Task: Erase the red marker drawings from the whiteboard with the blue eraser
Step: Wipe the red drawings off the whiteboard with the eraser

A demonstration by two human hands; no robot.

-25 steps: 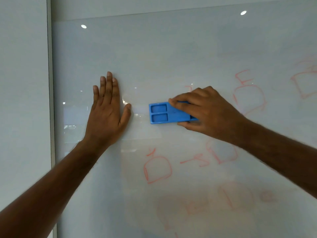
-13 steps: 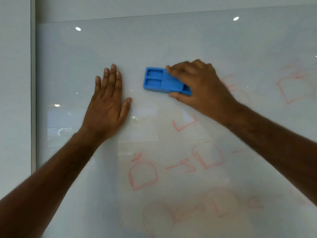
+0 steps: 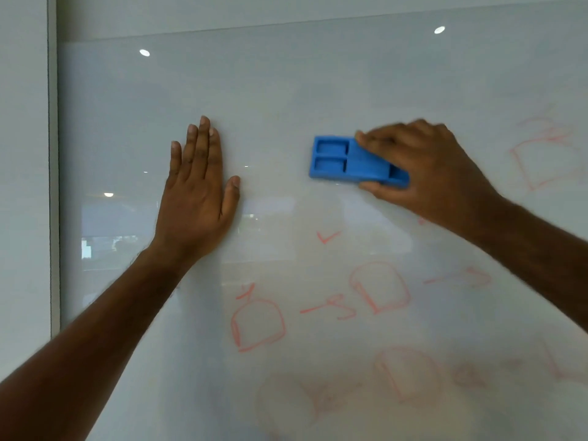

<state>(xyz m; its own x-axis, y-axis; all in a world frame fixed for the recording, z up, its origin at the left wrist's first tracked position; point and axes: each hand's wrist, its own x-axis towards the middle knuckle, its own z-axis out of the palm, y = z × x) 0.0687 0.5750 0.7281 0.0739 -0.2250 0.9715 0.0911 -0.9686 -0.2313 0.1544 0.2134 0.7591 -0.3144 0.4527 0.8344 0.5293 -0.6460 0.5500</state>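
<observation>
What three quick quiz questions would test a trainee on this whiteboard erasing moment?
1. True or false: the left hand lies flat with straight fingers on the glossy white whiteboard.
2. Which hand grips the blue rectangular plastic eraser? A) left B) right C) neither
3. Fill in: the small red tick mark lies ___ the eraser.

Key: 1 true; 2 B; 3 below. Red marker drawings, such as the rounded red outline at lower centre, remain unerased.

A pale grey wall (image 3: 22, 154) with a vertical metal strip (image 3: 53, 186) stands at left.
</observation>
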